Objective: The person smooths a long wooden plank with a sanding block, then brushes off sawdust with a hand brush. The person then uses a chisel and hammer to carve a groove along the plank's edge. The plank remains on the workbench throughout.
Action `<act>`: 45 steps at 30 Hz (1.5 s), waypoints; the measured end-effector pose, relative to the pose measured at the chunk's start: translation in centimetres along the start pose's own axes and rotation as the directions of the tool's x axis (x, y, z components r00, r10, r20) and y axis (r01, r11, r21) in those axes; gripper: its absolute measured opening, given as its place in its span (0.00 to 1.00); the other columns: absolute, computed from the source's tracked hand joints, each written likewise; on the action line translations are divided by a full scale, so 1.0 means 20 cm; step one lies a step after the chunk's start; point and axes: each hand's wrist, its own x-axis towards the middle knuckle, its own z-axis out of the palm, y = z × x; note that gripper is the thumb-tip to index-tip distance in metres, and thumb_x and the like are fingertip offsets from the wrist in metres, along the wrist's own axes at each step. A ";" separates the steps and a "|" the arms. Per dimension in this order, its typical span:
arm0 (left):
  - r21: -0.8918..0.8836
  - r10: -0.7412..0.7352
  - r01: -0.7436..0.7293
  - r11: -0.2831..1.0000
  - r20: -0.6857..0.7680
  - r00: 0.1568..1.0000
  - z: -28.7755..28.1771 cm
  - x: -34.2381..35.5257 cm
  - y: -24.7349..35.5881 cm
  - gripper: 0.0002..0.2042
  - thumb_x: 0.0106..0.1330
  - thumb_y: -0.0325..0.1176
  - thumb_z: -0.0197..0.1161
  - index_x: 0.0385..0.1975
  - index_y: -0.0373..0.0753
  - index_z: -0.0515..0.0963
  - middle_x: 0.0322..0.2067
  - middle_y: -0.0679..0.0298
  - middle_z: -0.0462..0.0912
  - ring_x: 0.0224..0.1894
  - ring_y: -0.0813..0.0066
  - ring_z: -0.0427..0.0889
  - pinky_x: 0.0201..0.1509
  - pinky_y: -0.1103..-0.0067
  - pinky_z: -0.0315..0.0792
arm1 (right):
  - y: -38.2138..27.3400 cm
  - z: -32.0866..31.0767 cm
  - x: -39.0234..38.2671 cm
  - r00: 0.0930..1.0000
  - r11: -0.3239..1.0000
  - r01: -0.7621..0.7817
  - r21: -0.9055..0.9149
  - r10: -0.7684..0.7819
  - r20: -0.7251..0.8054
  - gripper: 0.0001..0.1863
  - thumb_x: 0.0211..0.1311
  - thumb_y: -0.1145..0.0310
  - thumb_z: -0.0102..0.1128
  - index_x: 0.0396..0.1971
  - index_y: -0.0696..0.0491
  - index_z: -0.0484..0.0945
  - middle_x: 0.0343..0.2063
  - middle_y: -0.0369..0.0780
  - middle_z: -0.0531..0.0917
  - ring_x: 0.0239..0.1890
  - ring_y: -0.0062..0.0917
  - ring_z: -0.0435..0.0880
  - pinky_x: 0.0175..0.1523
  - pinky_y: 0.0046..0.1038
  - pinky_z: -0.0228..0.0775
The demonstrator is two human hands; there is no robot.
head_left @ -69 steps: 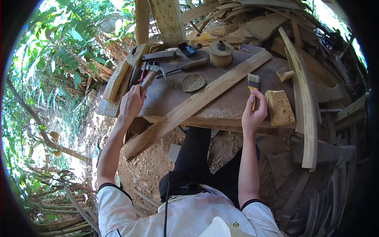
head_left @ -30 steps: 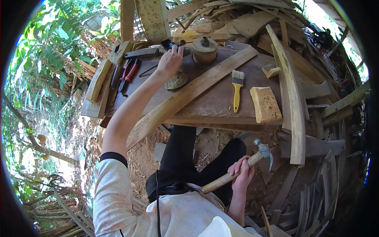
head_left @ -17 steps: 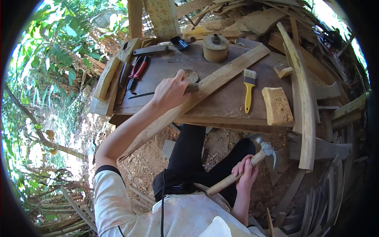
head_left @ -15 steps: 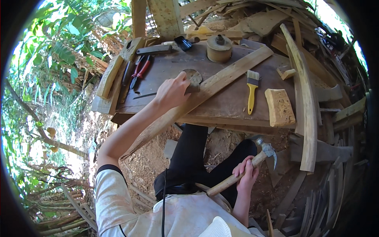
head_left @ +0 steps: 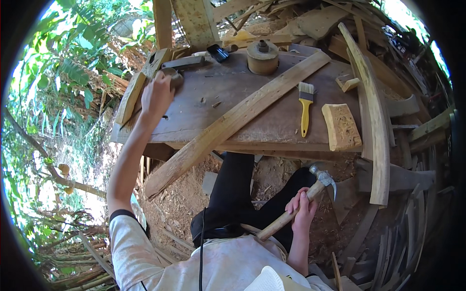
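A long plank (head_left: 238, 109) is laid slantwise across the table (head_left: 194, 116), its lower end projecting past the near edge. Well to the left of the plank, a round brown piece (head_left: 174, 77) is held by the left hand (head_left: 158, 94), the fingers bent over it with little gap to be seen; the fingertips are partly hidden, and the rest of what is gripped cannot be made out. To the right of the plank's lower end, the hammer (head_left: 314, 191) is held by the right hand (head_left: 302, 206), the fingers wrapped closely around the handle, with the head pointed away from the body.

Just left of the plank's upper end, a round pot (head_left: 262, 60) is topped by a dark cap, so its contents cannot be seen. Farther left of that end, a small black tray (head_left: 218, 53) is placed; what is in it cannot be told. Right of the plank, a yellow-handled paintbrush (head_left: 305, 109) is laid flat, and beyond it a wooden block (head_left: 341, 127).
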 end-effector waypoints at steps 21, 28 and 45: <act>-0.327 0.175 -0.133 0.936 0.104 0.979 0.10 -0.30 0.49 0.22 0.68 0.47 0.73 0.51 0.33 0.87 0.48 0.52 0.84 0.36 0.49 0.89 0.44 0.62 0.85 | 0.03 0.00 -0.01 0.998 0.998 -0.057 -0.018 0.057 0.017 0.11 0.84 0.62 0.54 0.47 0.55 0.73 0.20 0.33 0.71 0.18 0.20 0.73 0.28 0.29 0.72; -0.282 0.174 -0.161 0.946 0.019 0.985 0.07 -0.27 0.50 0.22 0.66 0.50 0.75 0.47 0.37 0.87 0.49 0.54 0.83 0.36 0.52 0.90 0.40 0.65 0.86 | 0.02 0.01 0.00 0.997 0.997 -0.066 -0.033 0.067 0.036 0.11 0.84 0.62 0.53 0.48 0.56 0.73 0.20 0.33 0.71 0.17 0.20 0.73 0.28 0.29 0.73; -0.248 0.603 -0.969 0.021 -0.770 0.210 0.28 0.14 1.26 0.10 0.65 0.36 0.71 0.34 0.42 0.75 0.32 0.66 0.77 0.34 0.67 0.82 0.38 0.72 0.78 | -0.01 0.07 -0.03 0.998 0.987 -0.046 -0.152 0.050 0.026 0.11 0.84 0.63 0.52 0.48 0.57 0.73 0.20 0.33 0.71 0.17 0.20 0.74 0.26 0.29 0.73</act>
